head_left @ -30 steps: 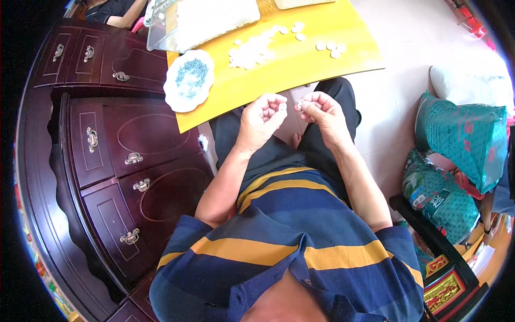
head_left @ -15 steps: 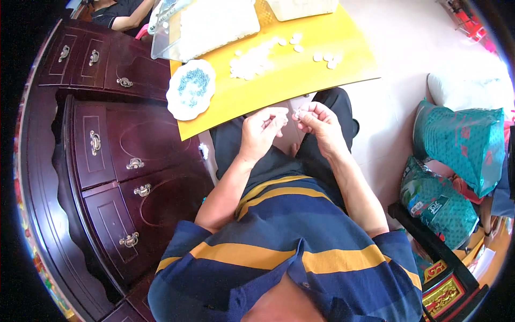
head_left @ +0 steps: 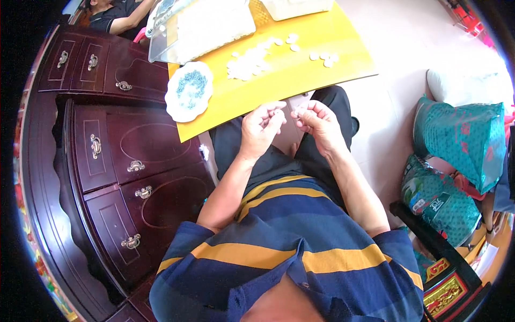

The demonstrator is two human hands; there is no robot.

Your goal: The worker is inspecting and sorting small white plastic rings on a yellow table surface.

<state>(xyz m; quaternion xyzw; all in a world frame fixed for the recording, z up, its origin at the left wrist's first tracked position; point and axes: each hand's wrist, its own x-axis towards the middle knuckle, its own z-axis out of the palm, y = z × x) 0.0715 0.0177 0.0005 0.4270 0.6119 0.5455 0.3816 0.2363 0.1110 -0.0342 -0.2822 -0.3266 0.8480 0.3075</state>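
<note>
A white dish [head_left: 173, 103] sits at the surface's [head_left: 257, 92] near-left corner. Just off the near edge, the left hand [head_left: 259, 129] no longer clearly shows the piece visible a second ago; I cannot tell whether that grip is closed. The right hand's grip, little changed, appears clamped on a small pale piece [head_left: 295, 112] at its fingertips, so handling seems unfinished.

- flat, bright yellow bench [head_left: 300, 78], plain
- round, scalloped white plate [head_left: 185, 115]
- small, slender blue pieces [head_left: 192, 88], heaped on that plate
- small, round white pieces [head_left: 247, 67], plain
- navy and slate-blue knit shirt [head_left: 268, 228], with mustard stripes
- glossy, dark reddish-brown wooden cabinet [head_left: 158, 137]; ornate silver metal handles [head_left: 95, 146]
- crinkled teal plastic bag [head_left: 450, 131], marked with red
- carved gold chair panel [head_left: 446, 298], red-bordered
</note>
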